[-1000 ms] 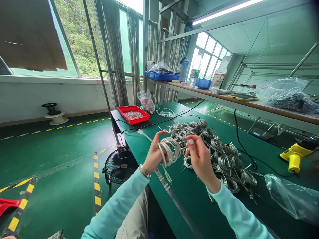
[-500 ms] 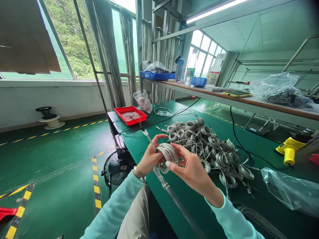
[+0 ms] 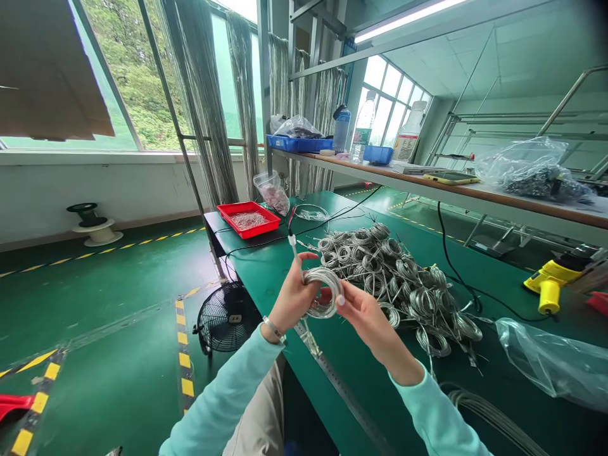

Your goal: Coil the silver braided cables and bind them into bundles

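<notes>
A coil of clear-sheathed silvery cable [image 3: 327, 277] is held up between both hands above the front edge of the green table [image 3: 256, 266]. My left hand [image 3: 295, 296] grips its left side, fingers partly hidden behind the loops. From that hand a cable end with a white connector [image 3: 292, 240] sticks upward. My right hand [image 3: 368, 316] pinches the coil's right side between thumb and fingers. Just beyond lies a heap of similar coiled cables [image 3: 375, 266]. Below the hands a steel ruler [image 3: 346, 396] is fixed along the table.
A red tray [image 3: 273, 226] of small pale pieces sits at the far left of the table. To the right are a yellow heat gun [image 3: 551, 285] and a clear plastic bag [image 3: 551, 361]. A shelf [image 3: 408, 177] crosses behind, and a black fan [image 3: 228, 320] stands on the floor.
The coil has turned to show its round opening and risen slightly. The connector end has swung from leaning left to nearly upright. My right hand has shifted a little along the coil.
</notes>
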Demonstrator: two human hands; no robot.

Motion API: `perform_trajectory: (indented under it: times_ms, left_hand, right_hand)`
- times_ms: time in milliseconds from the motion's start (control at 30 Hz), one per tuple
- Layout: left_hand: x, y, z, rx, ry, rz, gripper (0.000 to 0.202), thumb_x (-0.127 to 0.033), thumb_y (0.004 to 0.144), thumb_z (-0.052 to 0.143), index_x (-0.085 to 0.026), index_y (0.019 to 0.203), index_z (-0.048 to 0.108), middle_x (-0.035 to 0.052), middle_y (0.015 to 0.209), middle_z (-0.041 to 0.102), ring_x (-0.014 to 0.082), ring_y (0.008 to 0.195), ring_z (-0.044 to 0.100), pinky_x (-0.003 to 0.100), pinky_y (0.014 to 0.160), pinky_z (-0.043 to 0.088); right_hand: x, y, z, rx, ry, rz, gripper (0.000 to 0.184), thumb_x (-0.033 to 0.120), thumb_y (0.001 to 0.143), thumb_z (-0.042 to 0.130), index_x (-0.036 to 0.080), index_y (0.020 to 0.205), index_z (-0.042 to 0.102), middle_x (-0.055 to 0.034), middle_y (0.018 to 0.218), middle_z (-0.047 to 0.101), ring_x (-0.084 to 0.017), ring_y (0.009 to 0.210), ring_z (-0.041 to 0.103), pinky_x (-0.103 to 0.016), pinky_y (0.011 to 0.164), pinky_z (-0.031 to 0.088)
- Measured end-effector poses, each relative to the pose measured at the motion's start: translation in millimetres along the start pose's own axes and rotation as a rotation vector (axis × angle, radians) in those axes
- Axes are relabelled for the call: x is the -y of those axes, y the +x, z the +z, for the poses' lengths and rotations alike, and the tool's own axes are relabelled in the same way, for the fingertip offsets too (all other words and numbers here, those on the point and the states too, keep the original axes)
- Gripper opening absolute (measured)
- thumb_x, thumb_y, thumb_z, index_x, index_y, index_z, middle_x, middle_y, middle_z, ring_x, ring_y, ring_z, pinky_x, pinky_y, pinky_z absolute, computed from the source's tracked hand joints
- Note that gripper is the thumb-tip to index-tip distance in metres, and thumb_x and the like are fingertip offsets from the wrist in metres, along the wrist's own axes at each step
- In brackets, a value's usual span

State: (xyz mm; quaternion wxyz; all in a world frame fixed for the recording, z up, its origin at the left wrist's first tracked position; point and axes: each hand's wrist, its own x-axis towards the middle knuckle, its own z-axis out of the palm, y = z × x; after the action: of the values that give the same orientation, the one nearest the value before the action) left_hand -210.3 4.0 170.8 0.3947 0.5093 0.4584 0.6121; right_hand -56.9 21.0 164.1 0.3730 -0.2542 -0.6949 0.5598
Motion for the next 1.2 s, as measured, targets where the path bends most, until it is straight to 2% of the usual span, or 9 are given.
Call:
perform_trajectory:
  times_ms: [100,200,333,433,500,667,833,1100,1200]
  left_hand:
    - [3.6,3.6,2.6,-0.008,0.0,-0.051,0.043,-0.01,0.069,0.052,-0.021,0.109,0.042,-0.0096,0.052,0.047,0.0069,0.036,0.037,0.016,0.034,0.03]
    - [8.3,7.4,5.1,-0.005,-0.068,-0.192,0.041,-0.008,0.066,0.054,-0.019,0.105,0.045,-0.0098,0.048,0.046,0.0071,0.036,0.037,0.016,0.035,0.029]
    - [16.4,10.2,7.6,-0.001,-0.129,-0.275,0.036,-0.009,0.063,0.056,-0.017,0.098,0.05,-0.0079,0.05,0.048,0.0071,0.04,0.039,0.017,0.038,0.031]
    - [19.3,10.3,9.0,0.048,-0.18,-0.313,0.02,-0.013,0.063,0.06,-0.016,0.082,0.053,-0.0056,0.053,0.049,0.0065,0.043,0.04,0.017,0.041,0.031]
    - [20.4,10.5,9.0,0.121,-0.223,-0.362,0.014,-0.018,0.063,0.064,-0.014,0.072,0.055,-0.0032,0.054,0.05,0.0067,0.046,0.042,0.018,0.043,0.032]
    - [32.9,13.4,3.7,0.239,-0.312,-0.515,0.031,-0.035,0.061,0.077,-0.012,0.065,0.057,-0.0006,0.056,0.053,0.0094,0.053,0.048,0.021,0.052,0.039]
    - [47.2,13.2,-2.4,0.293,-0.345,-0.587,0.034,-0.034,0.058,0.083,-0.011,0.071,0.061,-0.0041,0.055,0.05,0.0063,0.051,0.044,0.019,0.051,0.035]
    - [44.6,9.5,-2.5,0.28,-0.393,-0.679,0.028,-0.026,0.058,0.08,-0.013,0.065,0.056,-0.005,0.051,0.047,0.0047,0.046,0.039,0.018,0.046,0.032]
    - [45.2,7.8,-1.0,0.246,-0.427,-0.683,0.025,-0.026,0.06,0.075,-0.014,0.061,0.054,-0.0046,0.051,0.047,0.0055,0.047,0.039,0.018,0.047,0.033]
  right_hand:
    - [-6.6,3.2,-2.2,-0.06,0.023,0.08,0.048,0.046,0.073,0.072,0.014,0.108,0.065,-0.0061,0.094,0.069,-0.022,0.091,0.063,-0.029,0.078,0.052]
    - [-12.8,7.4,-6.4,-0.108,0.017,0.128,0.041,0.048,0.069,0.074,0.014,0.092,0.071,-0.0023,0.076,0.067,-0.017,0.072,0.06,-0.026,0.065,0.049]
    - [-21.3,11.1,-11.0,-0.122,0.108,0.129,0.036,0.047,0.067,0.076,0.015,0.082,0.074,-0.0006,0.07,0.064,-0.013,0.068,0.054,-0.024,0.067,0.045]
    - [-27.8,12.0,-12.9,-0.18,0.126,0.204,0.039,0.05,0.064,0.076,0.014,0.078,0.073,0.0026,0.056,0.053,-0.006,0.049,0.038,-0.021,0.045,0.033]
    - [-30.6,13.3,-15.0,-0.198,0.132,0.254,0.041,0.051,0.061,0.076,0.013,0.077,0.072,0.0036,0.054,0.049,-0.005,0.045,0.028,-0.021,0.039,0.023]
    - [-30.7,22.2,-26.1,-0.147,0.135,0.364,0.042,0.05,0.053,0.08,0.012,0.069,0.07,0.0022,0.056,0.052,-0.005,0.045,0.032,-0.021,0.039,0.02]
    - [-30.2,27.7,-35.7,-0.072,0.1,0.424,0.04,0.047,0.052,0.081,0.011,0.064,0.069,0.0013,0.056,0.054,-0.005,0.046,0.035,-0.021,0.039,0.02]
    - [-36.8,30.8,-41.7,0.047,0.113,0.459,0.041,0.047,0.056,0.081,0.011,0.076,0.073,0.0025,0.056,0.053,-0.005,0.048,0.034,-0.021,0.041,0.02]
    - [-38.6,31.8,-41.8,0.058,0.13,0.454,0.041,0.048,0.055,0.081,0.012,0.071,0.07,0.003,0.056,0.051,-0.004,0.048,0.035,-0.02,0.041,0.019]
